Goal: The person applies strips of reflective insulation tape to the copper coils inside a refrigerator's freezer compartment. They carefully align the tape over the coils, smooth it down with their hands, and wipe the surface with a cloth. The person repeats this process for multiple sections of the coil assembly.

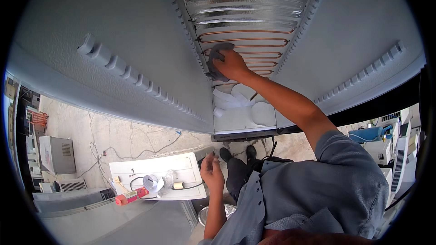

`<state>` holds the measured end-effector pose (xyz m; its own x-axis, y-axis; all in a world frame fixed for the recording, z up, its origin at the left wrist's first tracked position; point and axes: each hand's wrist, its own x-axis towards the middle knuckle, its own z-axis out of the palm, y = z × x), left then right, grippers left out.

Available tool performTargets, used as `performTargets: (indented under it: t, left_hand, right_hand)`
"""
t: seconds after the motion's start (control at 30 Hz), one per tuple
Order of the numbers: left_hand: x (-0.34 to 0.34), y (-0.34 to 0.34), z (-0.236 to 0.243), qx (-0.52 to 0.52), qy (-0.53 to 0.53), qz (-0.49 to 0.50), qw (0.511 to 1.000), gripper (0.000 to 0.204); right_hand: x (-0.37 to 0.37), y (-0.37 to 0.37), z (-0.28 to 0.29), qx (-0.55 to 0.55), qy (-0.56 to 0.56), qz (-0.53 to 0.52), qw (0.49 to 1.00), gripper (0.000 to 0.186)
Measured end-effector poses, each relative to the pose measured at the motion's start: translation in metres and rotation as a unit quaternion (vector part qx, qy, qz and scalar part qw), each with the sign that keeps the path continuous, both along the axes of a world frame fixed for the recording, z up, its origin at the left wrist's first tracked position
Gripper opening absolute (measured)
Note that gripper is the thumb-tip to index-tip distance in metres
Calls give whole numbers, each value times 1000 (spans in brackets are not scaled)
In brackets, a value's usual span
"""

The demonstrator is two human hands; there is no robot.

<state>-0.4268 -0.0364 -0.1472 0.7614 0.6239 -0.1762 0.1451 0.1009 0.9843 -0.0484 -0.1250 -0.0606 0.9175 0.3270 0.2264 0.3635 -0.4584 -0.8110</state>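
Note:
Inside a tall white refrigerator cabinet, my right hand [230, 66] is closed on a dark grey cloth [217, 63]. The cloth lies against the left side of the back wall, over the ends of bent copper tubing [254, 41]. Farther up, the tubing runs under strips of shiny foil tape [247, 7]. My left hand [211, 169] hangs low outside the cabinet, its fingers loosely curled and apart with nothing seen in them. It is beside the right edge of a white panel [177, 165]. White strips of backing paper [231, 100] lie on the cabinet floor.
On the white panel are a red tube [131, 196], a white roll [150, 183], clear plastic and a dark cord. Ribbed shelf rails [122, 68] stick out from both cabinet walls. A metal bowl [203, 215] stands below my left forearm. Old appliances [57, 155] stand around on cracked concrete.

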Motion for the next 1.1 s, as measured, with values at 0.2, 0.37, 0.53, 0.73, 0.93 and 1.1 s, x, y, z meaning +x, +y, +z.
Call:
performTargets:
  t: [0.2, 0.37, 0.53, 0.73, 0.93, 1.1]
  left_hand:
    - [66, -54, 14, -5, -53, -173, 984, 103]
    - [8, -76, -25, -134, -11, -76, 988, 72]
    - [-55, -25, -9, -241, 27, 71, 968, 64]
    - [-70, 88, -8, -147, -37, 266, 952, 61]
    - [-76, 141, -9, 204, 235, 324, 894, 79]
    - [-32, 116, 145, 269, -138, 309, 902, 63]
  right_hand:
    - [-197, -89, -33, 52, 288, 136, 947, 44]
    - [-247, -121, -37, -10, 385, 172, 906, 45]
    - [-251, -162, -48, -189, 338, 142, 911, 44]
    - [-260, -158, 10, 20, 134, 92, 986, 47]
    - [-219, -151, 148, 240, -331, 157, 899, 79]
    - [-198, -135, 224, 136, -457, 241, 845, 75]
